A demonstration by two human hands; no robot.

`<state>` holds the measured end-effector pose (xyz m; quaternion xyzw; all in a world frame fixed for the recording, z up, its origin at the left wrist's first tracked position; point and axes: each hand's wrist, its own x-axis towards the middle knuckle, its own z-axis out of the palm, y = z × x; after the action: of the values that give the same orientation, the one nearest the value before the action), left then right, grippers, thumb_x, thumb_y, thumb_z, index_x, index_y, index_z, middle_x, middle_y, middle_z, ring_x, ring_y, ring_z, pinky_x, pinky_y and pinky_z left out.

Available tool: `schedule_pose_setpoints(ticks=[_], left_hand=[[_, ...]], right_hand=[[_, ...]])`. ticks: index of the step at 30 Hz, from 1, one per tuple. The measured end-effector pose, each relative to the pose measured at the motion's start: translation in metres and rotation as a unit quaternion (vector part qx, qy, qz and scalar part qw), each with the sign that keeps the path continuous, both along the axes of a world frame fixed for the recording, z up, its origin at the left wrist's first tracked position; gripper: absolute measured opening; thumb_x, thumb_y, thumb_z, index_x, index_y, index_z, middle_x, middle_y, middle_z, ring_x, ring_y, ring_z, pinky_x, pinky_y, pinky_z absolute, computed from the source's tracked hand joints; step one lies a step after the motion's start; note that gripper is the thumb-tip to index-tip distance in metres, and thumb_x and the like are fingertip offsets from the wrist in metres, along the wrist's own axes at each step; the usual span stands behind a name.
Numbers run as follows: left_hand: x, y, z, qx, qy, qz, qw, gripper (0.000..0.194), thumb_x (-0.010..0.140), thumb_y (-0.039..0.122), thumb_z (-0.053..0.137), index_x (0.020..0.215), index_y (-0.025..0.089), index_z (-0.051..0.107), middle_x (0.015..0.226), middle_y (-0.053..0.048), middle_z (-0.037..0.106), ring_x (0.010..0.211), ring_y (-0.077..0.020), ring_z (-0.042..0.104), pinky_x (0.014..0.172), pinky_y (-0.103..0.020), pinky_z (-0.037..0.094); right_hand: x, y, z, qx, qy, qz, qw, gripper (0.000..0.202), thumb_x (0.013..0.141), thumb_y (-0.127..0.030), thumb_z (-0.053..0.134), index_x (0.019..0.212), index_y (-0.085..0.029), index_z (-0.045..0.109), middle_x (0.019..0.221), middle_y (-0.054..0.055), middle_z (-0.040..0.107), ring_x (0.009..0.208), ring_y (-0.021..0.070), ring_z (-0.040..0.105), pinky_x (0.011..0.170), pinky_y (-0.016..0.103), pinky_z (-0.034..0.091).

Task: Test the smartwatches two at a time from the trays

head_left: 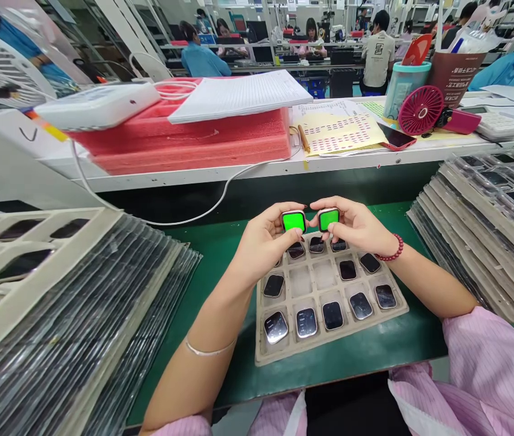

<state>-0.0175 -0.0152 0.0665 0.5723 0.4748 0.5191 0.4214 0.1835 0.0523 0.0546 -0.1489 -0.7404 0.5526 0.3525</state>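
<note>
Two square watch faces with lit green screens are held up side by side over a beige tray (332,340). My left hand (263,242) grips the left watch (293,222) between thumb and fingers. In my right hand (354,225) is the right watch (329,219), the thumb at its lower edge. The two hands are close together at the tray's far edge. Several dark-screened watches, such as one at the front (306,323), lie in the tray's compartments. Two compartments near its middle hold no watch.
Stacked trays rise at the left (102,303) and right (488,242). A white cable (220,203) hangs before the shelf. On the shelf are red foam (193,142), papers (243,94), a phone (397,138) and a pink fan (421,110). People sit in the background.
</note>
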Motion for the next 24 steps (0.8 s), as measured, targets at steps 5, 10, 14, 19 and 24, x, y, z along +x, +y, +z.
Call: schedule_pose_setpoints(ticks=[5,10,14,19,24], left_hand=[[0.0024,-0.0019,0.0013,0.001,0.017,0.014,1.0,0.04,0.073,0.024,0.076,0.111,0.016,0.066,0.095,-0.006,0.072,0.087,-0.0196,0.068,0.076,-0.029,0.054],[0.0031,-0.003,0.0025,-0.001,0.01,0.009,1.0,0.05,0.072,0.022,0.077,0.12,0.016,0.062,0.096,-0.007,0.073,0.095,-0.0221,0.069,0.081,-0.03,0.055],[0.0018,-0.0017,0.001,0.007,0.001,0.016,1.0,0.05,0.073,0.023,0.077,0.121,0.017,0.063,0.097,-0.007,0.073,0.094,-0.0226,0.07,0.08,-0.031,0.055],[0.0015,-0.0007,0.0003,0.007,0.005,0.021,1.0,0.039,0.073,0.027,0.078,0.109,0.016,0.068,0.093,-0.007,0.074,0.087,-0.0209,0.069,0.077,-0.031,0.056],[0.0027,-0.0014,0.0032,-0.003,0.002,0.026,1.0,0.034,0.073,0.037,0.08,0.097,0.015,0.07,0.084,-0.005,0.072,0.068,-0.0154,0.064,0.064,-0.028,0.054]], right_hand=[[-0.0005,-0.0022,0.0005,0.004,-0.004,-0.009,1.0,0.039,0.084,-0.013,0.055,0.123,-0.012,0.054,0.103,0.009,0.068,0.07,0.0098,0.066,0.059,0.02,0.054],[-0.0003,-0.004,0.0029,0.013,0.002,-0.012,1.0,0.039,0.082,-0.012,0.057,0.12,-0.013,0.056,0.103,0.008,0.068,0.074,0.0105,0.065,0.063,0.022,0.057],[0.0001,-0.004,0.0038,-0.004,-0.008,0.003,1.0,0.045,0.082,-0.012,0.056,0.127,-0.015,0.053,0.11,0.009,0.068,0.08,0.0126,0.068,0.066,0.023,0.059],[0.0004,-0.0029,0.0025,-0.023,-0.013,0.012,1.0,0.046,0.084,-0.013,0.055,0.13,-0.015,0.052,0.113,0.01,0.069,0.079,0.0125,0.07,0.065,0.023,0.06],[0.0014,-0.0017,0.0028,-0.053,-0.023,0.023,0.998,0.034,0.092,-0.023,0.055,0.124,-0.015,0.057,0.108,0.01,0.071,0.075,0.0125,0.07,0.059,0.02,0.057]])
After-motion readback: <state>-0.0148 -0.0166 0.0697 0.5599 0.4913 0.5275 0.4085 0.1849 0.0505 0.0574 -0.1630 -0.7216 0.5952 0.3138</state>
